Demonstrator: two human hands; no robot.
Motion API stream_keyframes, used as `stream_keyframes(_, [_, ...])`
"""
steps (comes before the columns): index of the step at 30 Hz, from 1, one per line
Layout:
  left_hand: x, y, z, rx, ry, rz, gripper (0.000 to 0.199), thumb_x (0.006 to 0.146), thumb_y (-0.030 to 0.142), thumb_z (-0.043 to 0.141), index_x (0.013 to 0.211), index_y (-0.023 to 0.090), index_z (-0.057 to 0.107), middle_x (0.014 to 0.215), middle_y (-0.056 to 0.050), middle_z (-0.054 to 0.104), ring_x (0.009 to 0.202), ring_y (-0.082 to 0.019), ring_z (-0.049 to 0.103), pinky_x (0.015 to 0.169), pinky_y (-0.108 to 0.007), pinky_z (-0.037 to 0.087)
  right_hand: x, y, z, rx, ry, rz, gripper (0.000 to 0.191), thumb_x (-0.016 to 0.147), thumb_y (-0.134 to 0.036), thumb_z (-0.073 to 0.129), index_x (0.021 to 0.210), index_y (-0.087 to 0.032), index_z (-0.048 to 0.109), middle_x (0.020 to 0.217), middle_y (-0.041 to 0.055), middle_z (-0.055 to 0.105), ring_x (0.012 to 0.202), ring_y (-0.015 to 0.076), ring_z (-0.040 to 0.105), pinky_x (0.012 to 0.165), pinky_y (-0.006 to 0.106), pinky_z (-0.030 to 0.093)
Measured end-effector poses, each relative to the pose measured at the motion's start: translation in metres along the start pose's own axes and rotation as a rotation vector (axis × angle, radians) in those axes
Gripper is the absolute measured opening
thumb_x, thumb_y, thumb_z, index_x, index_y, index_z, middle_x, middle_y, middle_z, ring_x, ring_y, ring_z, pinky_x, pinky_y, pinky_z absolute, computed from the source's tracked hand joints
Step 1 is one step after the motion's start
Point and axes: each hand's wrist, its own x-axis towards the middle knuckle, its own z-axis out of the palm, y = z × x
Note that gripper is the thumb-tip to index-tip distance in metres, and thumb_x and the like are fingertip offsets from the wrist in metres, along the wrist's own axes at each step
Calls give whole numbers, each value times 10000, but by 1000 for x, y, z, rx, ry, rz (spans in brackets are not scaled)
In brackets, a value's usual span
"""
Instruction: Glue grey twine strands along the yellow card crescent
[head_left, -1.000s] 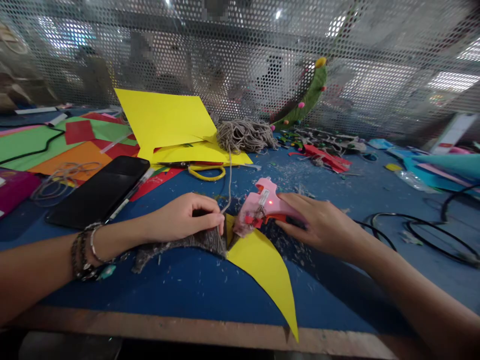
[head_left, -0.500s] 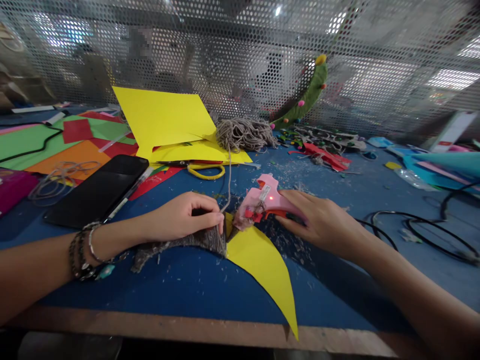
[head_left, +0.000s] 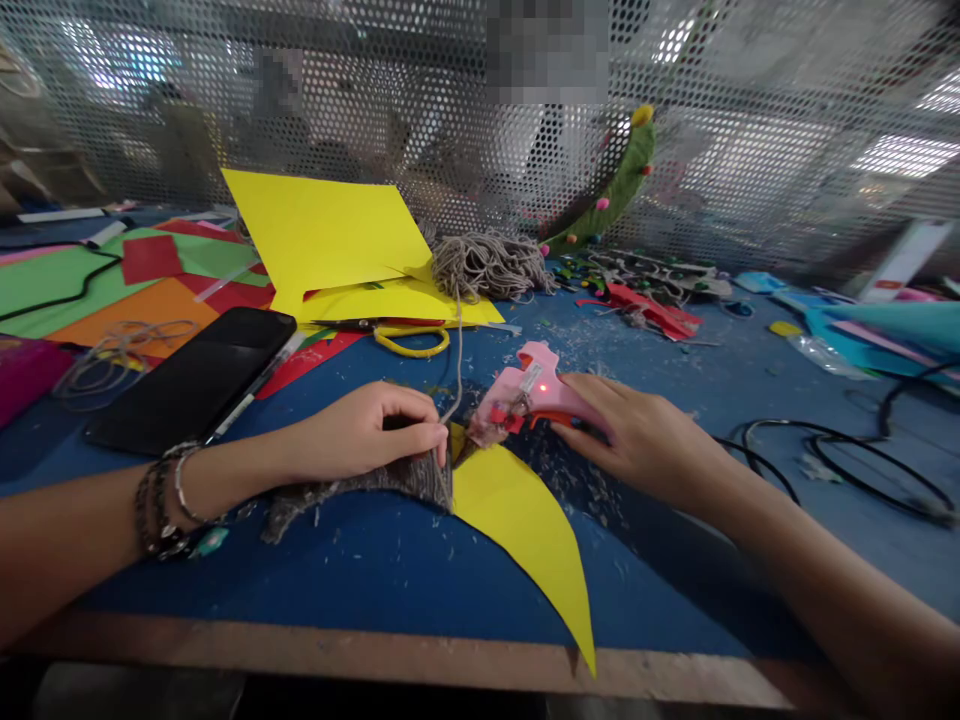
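Observation:
A yellow paper crescent (head_left: 525, 530) lies near the table's front edge, its left part wrapped in grey yarn (head_left: 420, 482). My left hand (head_left: 382, 430) is closed over the wrapped part, with thumb and fingers pinching there. One grey strand (head_left: 459, 360) runs from beside my fingertips back to a heap of grey yarn (head_left: 487, 267). My right hand (head_left: 637, 435) is wrapped round the handle of a pink glue gun (head_left: 536, 392), whose red light glows. The gun's nozzle points down-left at the crescent, close to the yarn's edge; whether it touches is hard to see.
Yellow-handled scissors (head_left: 412, 342) lie by folded yellow paper (head_left: 337, 235). A black phone (head_left: 199, 380) rests left of them. Black cable (head_left: 817, 430) loops at right. A green crescent with pompoms (head_left: 619, 190) leans on the perforated metal screen (head_left: 420, 120) behind the table.
The glue gun has shifted very slightly, its nozzle lifting a little. My left hand stays in place on the yarn-wrapped paper. Behind the screen, a person's blurred shape appears.

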Motion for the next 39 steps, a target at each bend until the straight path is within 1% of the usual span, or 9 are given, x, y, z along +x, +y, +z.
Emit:
stream_keyframes(4, [-1,1,-1,-6,2,-9,271,855,255,432,679,156,613,688,37,555,635,-76,507,618,-162,362,1,-1,0,-5,-5,14,360,863,-415,342,1049,-143,486,928,119,630,787,230,617,629,320,467])
stream_keyframes(9, [-1,1,-1,-17,3,7,273,856,251,432,673,157,611,675,41,550,620,-68,502,609,-155,361,2,-1,0,-11,-18,43,350,860,-409,341,1030,-145,495,924,121,634,772,233,620,619,321,468])
stream_keyframes(14, [-1,2,-1,-26,5,10,274,859,243,433,671,154,611,676,43,548,615,-63,501,609,-150,360,2,-1,0,10,-30,68,350,859,-417,343,1027,-147,488,964,118,624,808,239,612,641,324,466])
stream_keyframes(24, [0,2,-2,-20,-10,3,288,865,269,423,677,153,608,674,32,546,611,-78,485,603,-165,360,3,-2,0,16,-6,90,340,859,-400,353,1060,-156,480,984,119,626,819,242,612,644,338,469])
stream_keyframes(31, [0,3,-1,-17,-5,3,281,857,251,424,667,146,604,669,33,549,605,-76,483,606,-168,358,3,-1,4,26,-1,92,347,865,-394,353,1072,-145,476,1020,124,618,869,241,607,691,342,479])
stream_keyframes(39, [0,2,-1,-11,-15,7,276,863,245,419,678,153,602,688,35,557,613,-71,486,625,-168,361,4,-1,6,5,15,90,343,863,-388,368,1081,-149,481,1015,127,623,866,231,610,684,337,487])
